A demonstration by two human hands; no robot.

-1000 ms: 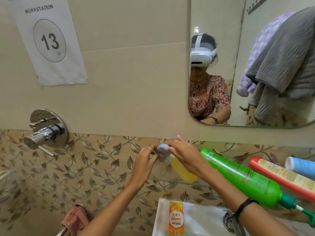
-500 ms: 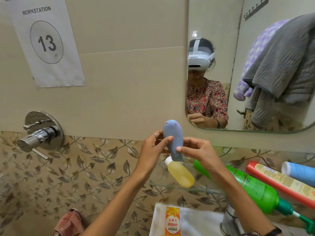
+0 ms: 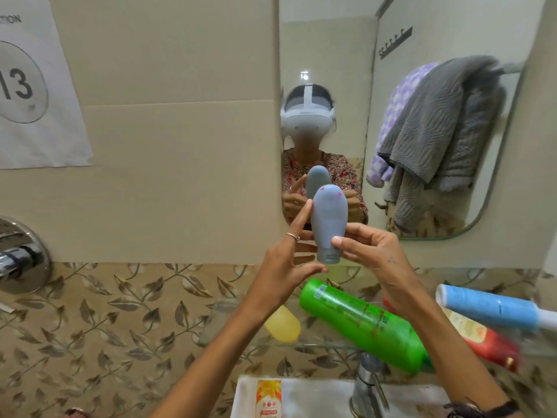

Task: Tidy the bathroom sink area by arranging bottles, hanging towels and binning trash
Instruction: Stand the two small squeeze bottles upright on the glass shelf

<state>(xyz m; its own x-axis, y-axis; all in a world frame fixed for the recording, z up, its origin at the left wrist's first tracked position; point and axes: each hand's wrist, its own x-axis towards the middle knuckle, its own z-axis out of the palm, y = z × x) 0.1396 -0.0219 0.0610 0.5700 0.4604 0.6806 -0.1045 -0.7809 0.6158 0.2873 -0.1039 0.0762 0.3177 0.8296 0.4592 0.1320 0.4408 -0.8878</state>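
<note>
Now both hands are up in front of the mirror (image 3: 452,40), and between them stands the grey-blue bottle (image 3: 328,218), held cap-down with its rounded base pointing at the ceiling and a few pink marks showing on top. Right hand (image 3: 376,263) has it pinched low, thumb pressed against the neck just above the cap. Left hand (image 3: 286,267), ring on one finger, has a long finger laid up the bottle's left side while the other fingers spread loosely underneath; whether they touch the cap, I cannot tell. The bottle's reflection sits right behind it in the glass. Down below on the glass shelf (image 3: 316,345), everything lies flat: a small yellow bottle (image 3: 284,325) on the left, partly behind the left wrist, then a big green bottle (image 3: 361,324) on its side, a red bottle (image 3: 488,342) largely hidden behind the right forearm, and a blue bottle (image 3: 488,307) above it at the far right, rather blurred. Under the shelf, a chrome tap (image 3: 369,387) rises from the white sink (image 3: 316,396), with an orange packet (image 3: 268,398) standing at the basin's left edge. In the mirror, a grey towel (image 3: 437,140) and a purple checked towel (image 3: 401,98) hang together.
</note>
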